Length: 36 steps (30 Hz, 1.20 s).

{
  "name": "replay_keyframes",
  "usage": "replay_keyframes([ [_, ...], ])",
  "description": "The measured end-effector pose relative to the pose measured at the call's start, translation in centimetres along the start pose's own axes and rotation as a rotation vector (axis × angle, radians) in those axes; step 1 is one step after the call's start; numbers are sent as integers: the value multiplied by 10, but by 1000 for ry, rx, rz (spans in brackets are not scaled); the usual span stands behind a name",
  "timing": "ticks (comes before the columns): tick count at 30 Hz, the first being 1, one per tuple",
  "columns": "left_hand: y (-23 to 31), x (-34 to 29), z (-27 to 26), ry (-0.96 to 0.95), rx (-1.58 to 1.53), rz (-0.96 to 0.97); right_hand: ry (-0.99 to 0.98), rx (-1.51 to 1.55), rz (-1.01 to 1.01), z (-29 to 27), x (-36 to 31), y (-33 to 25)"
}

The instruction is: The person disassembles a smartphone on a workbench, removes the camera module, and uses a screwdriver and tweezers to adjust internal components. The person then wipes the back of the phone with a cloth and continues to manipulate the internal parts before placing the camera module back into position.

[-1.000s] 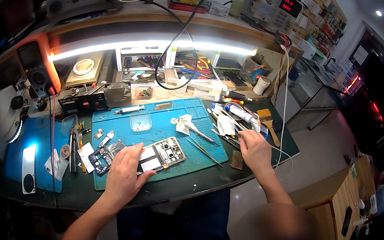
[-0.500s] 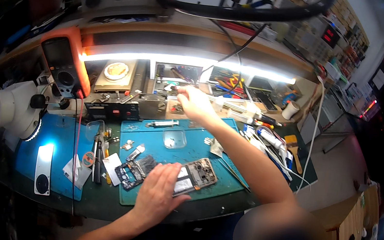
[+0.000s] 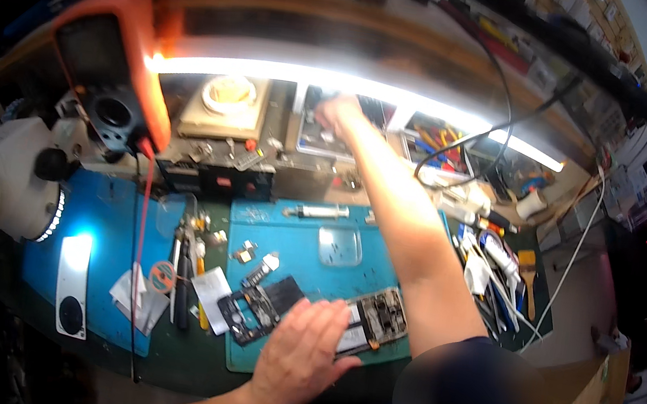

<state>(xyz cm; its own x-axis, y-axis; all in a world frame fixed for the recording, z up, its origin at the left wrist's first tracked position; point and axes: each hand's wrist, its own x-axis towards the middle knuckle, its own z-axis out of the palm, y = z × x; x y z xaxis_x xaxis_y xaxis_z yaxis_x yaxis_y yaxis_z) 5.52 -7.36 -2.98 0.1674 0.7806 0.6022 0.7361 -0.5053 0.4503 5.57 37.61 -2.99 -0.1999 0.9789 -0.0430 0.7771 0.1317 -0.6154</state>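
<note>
My left hand (image 3: 303,356) lies over the near end of an opened phone (image 3: 384,318), its fingers stretched out together and resting on it. The phone's circuit side and a pale battery (image 3: 354,337) show to the right of the fingers. Beside the hand on the left are a black phone mid-frame (image 3: 247,319) and a dark flat sheet (image 3: 285,293). My right hand (image 3: 338,113) reaches far forward, over a tray of small parts (image 3: 316,139) beneath the strip light. Its fingers are blurred and partly lost in glare, so what they hold cannot be made out.
A blue work mat (image 3: 261,235) carries a syringe (image 3: 318,211) and a small clear plastic dish (image 3: 340,247). A microscope (image 3: 9,174) and an orange multimeter (image 3: 114,73) stand at left. Tools and a brush (image 3: 527,272) crowd the right; a cable (image 3: 513,88) hangs across the back.
My right hand has moved farther forward, to the parts tray under the light. The view has shifted down toward the bench. My left hand stays on the phone.
</note>
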Motion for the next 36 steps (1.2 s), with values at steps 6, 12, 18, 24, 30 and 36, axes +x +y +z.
replay_keyframes([
  [6,-6,-6,-4,41,18,-85,-360,1196,274,-45,-81,0],
  [12,-9,5,-9,192,-44,-175,-451,1067,41,-106,-228,54],
  [18,-6,50,-17,36,-807,-525,-412,548,-410,-127,-368,66],
  [24,8,85,3,20,-651,-438,108,177,-672,-147,-378,79],
  [30,2,85,17,-94,-252,-63,280,141,-975,-136,-361,87],
  [36,-22,79,23,-226,-346,-48,144,345,-837,-130,-356,105],
])
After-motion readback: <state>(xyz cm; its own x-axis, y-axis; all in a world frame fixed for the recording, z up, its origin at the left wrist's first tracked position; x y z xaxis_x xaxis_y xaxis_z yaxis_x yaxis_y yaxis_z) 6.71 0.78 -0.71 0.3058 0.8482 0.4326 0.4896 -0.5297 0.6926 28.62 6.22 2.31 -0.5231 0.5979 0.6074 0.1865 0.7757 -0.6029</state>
